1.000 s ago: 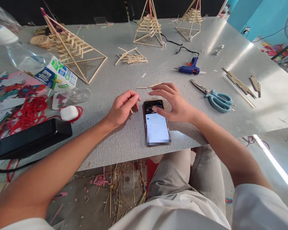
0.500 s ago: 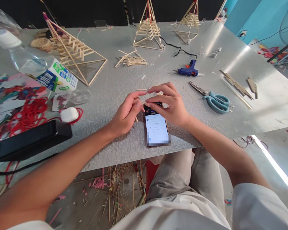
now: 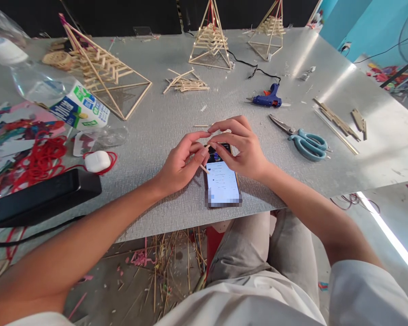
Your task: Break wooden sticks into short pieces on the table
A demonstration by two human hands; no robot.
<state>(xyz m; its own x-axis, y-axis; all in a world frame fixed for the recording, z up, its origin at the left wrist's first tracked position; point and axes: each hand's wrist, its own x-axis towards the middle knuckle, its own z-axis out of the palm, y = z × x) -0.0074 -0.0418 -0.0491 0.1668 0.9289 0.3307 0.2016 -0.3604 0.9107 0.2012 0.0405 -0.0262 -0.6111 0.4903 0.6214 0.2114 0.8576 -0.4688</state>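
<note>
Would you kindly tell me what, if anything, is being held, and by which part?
The left hand holds a thin wooden stick; one end pokes out, the gripped part hidden. Whether the right hand grips anything cannot be told.

Craft wkshp, w/ glue gun & scissors.
</note>
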